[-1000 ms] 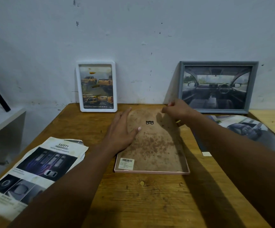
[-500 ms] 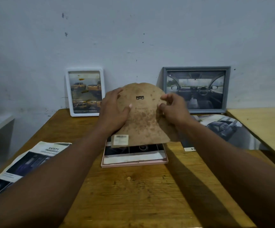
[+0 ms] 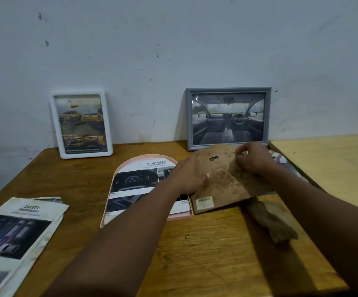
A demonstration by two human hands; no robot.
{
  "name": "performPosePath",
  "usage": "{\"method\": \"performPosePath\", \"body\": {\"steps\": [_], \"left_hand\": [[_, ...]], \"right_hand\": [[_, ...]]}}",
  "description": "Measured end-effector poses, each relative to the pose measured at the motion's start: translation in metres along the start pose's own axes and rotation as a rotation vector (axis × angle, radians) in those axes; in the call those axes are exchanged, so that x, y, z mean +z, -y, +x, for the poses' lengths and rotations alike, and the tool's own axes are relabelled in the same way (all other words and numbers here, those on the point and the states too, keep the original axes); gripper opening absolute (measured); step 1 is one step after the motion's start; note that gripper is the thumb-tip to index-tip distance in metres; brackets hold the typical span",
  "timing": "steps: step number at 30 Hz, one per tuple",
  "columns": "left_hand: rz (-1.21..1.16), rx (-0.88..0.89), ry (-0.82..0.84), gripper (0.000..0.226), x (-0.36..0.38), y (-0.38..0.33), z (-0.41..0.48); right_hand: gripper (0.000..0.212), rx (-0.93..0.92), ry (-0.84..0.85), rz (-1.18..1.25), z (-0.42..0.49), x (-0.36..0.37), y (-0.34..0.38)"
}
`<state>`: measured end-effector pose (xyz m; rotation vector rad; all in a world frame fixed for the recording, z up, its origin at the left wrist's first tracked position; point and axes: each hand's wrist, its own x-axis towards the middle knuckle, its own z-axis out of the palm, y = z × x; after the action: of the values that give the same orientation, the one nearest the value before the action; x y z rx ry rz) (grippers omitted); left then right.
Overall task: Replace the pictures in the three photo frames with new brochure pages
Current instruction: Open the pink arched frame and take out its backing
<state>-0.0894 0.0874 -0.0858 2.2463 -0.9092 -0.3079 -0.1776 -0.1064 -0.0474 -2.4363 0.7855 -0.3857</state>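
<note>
safety brochure (image 3: 13, 232): cut by left edge | board label (image 3: 204, 203): unreadable

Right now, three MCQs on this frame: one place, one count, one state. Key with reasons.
1. Where is the brown backing board relative to the pink arched frame?
A. To its right
B. Seated inside it
C. Propped upright behind it

2. How many photo frames lean against the wall?
A. One
B. Two
C. Three

3. The pink arched frame is:
A. Lying flat, back open, a printed page showing
B. Lying flat, back closed
C. Standing upright

Key:
1 A: the left hand and right hand hold the board to the right of the frame.
2 B: only the white frame and grey frame lean there.
3 A: the ADVANCED page lies exposed in it.
</note>
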Motion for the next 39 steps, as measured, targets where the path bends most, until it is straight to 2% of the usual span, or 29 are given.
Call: {"method": "performPosePath", "body": {"steps": [7,10,12,15,18,22,26,30,34,39], "left_hand": [[0.048,-0.031,-0.018,0.079,-0.018,0.019,-0.005],[0.025,-0.026,-0.094,0.074,-0.028,0.030,-0.014],[0.014,-0.028,-0.154,0.072,-0.040,0.037,-0.020],[0.031,-0.059,-0.233,0.068,-0.066,0.051,-0.030],[0.042,-0.128,-0.283,0.069,-0.090,0.076,-0.043],[0.076,-0.181,-0.264,0.073,-0.108,0.115,-0.067],[0.100,-0.195,-0.228,0.073,-0.106,0.141,-0.091],[0.155,-0.199,-0.305,0.070,-0.094,0.150,-0.099],[0.105,-0.193,-0.337,0.069,-0.095,0.150,-0.100],[0.113,-0.187,-0.359,0.071,-0.094,0.150,-0.099]], "right_hand": [[0.026,0.000,0.048,-0.013,-0.011,0.053,0.009],[0.036,0.014,0.038,-0.257,-0.021,0.061,0.021],[0.042,-0.042,0.022,-0.357,-0.026,0.063,0.037],[0.040,-0.200,0.035,-0.216,-0.033,0.073,0.074],[0.045,-0.328,0.164,-0.038,-0.042,0.091,0.111],[0.058,-0.406,0.249,-0.170,-0.053,0.122,0.137],[0.071,-0.358,0.246,-0.327,-0.058,0.144,0.140],[0.066,-0.335,0.249,-0.255,-0.065,0.150,0.140],[0.062,-0.331,0.162,-0.182,-0.066,0.149,0.142],[0.056,-0.410,0.058,-0.177,-0.073,0.143,0.153]]}}
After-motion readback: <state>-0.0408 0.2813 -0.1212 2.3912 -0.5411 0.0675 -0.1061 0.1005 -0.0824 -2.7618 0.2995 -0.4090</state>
